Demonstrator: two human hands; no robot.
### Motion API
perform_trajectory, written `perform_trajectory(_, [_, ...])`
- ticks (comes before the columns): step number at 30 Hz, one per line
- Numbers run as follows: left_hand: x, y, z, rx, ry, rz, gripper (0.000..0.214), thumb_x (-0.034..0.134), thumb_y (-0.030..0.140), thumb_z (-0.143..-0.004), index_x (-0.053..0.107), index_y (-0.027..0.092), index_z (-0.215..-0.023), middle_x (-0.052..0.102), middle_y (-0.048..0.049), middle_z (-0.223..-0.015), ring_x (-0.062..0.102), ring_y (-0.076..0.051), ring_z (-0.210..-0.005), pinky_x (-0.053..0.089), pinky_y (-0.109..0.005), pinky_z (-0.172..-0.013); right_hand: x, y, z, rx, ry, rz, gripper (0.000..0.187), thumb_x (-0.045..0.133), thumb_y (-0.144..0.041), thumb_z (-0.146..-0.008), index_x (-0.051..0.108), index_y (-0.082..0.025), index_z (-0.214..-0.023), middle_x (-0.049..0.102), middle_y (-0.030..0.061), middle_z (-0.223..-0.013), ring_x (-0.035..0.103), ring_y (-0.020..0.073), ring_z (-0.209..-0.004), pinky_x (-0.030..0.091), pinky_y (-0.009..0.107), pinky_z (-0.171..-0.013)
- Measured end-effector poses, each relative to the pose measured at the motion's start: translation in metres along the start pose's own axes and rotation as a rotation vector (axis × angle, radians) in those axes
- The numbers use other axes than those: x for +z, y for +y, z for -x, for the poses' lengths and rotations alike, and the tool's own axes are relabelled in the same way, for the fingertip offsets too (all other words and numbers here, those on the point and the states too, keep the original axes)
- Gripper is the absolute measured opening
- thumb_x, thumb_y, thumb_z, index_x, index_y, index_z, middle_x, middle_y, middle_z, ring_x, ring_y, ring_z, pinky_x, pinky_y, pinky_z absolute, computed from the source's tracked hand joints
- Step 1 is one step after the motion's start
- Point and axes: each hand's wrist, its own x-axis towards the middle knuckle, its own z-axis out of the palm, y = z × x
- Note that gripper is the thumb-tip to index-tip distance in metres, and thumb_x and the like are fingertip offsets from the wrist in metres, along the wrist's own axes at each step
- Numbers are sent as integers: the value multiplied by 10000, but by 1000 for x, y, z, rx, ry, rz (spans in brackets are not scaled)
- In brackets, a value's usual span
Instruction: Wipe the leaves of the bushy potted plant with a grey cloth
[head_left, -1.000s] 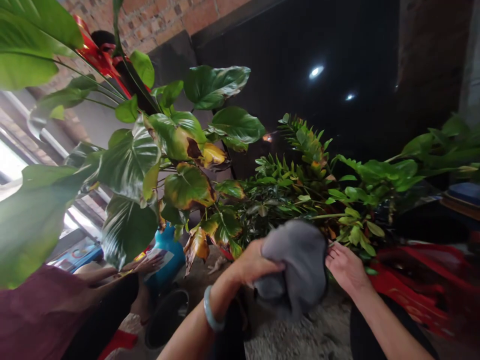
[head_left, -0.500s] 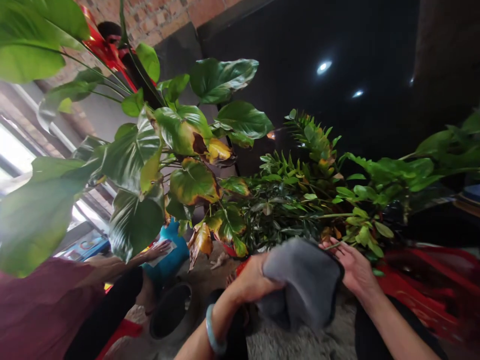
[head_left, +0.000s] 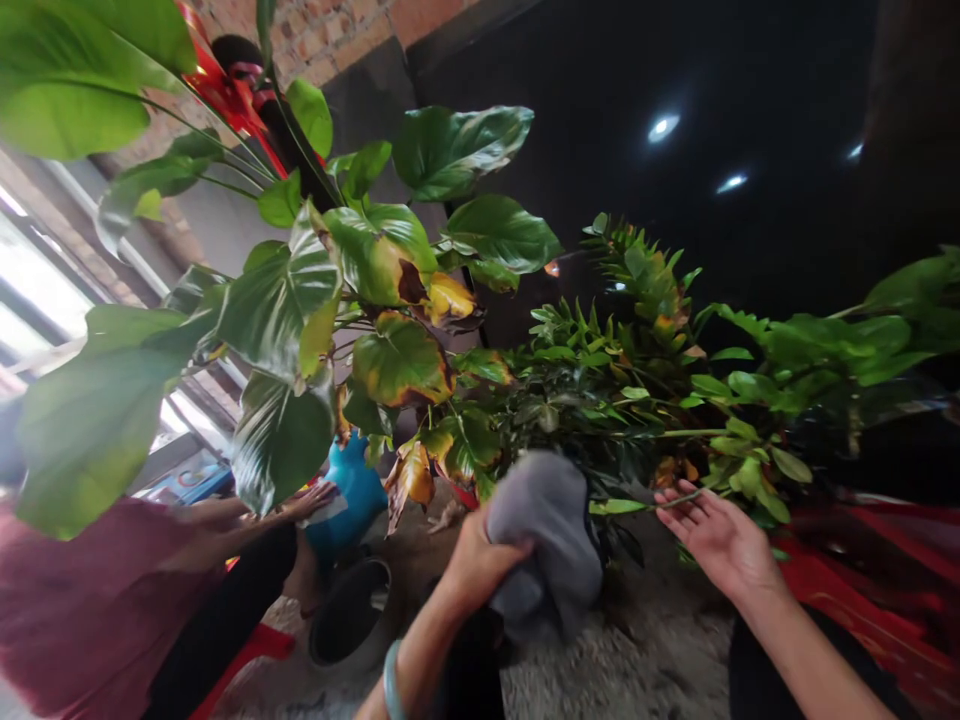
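My left hand [head_left: 478, 568] is closed around a bunched grey cloth [head_left: 553, 535], which hangs below the fingers and is slightly blurred. Palm up, my right hand [head_left: 726, 545] has its fingers stretched out beneath a thin plant stem [head_left: 679, 499], which lies across them. A narrow green leaf [head_left: 619, 507] at the stem's left end points toward the cloth, with a gap between them. Behind both hands stands a dense cluster of leafy plants [head_left: 585, 385].
Large broad leaves [head_left: 405, 355], some yellow and browned, overhang the left side. A co-worker in a pink shirt [head_left: 97, 600] rests a hand by a blue container [head_left: 349, 495]. A dark bucket [head_left: 351, 615] stands on the floor. Red material [head_left: 862, 590] lies at right.
My left hand has drawn the grey cloth left, away from my right hand, exposing the narrow leaf and stem. My right hand still supports the stem. The view has shifted slightly.
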Motion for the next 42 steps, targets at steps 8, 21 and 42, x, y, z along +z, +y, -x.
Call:
perform_trajectory(8, [-27,31,-57,230,523,-11,384,799,254,-483,665,171,-834,713,-49,-788,662,-261,-828,521,-373,-787,15,-1,9,28,31,-8,125,582,-196,-688,643,-208,-796,695,68,-785,705,217,-766,622,348,-659])
perform_trajectory(21, [-39,28,-32,205,490,173,442,802,228,-453,687,179,-877,732,-57,-841,666,-288,-891,516,-393,-830,-2,2,-3,-9,41,35,128,574,-220,-740,660,-225,-834,680,73,-795,697,216,-776,625,355,-663])
perform_trajectory(42, [31,-14,5,-164,390,583,428,802,236,-388,676,150,-788,716,-21,-694,662,-199,-633,539,-324,-644,10,9,32,419,-243,728,224,806,-289,-630,694,-155,-772,733,115,-653,666,199,-531,502,254,-410])
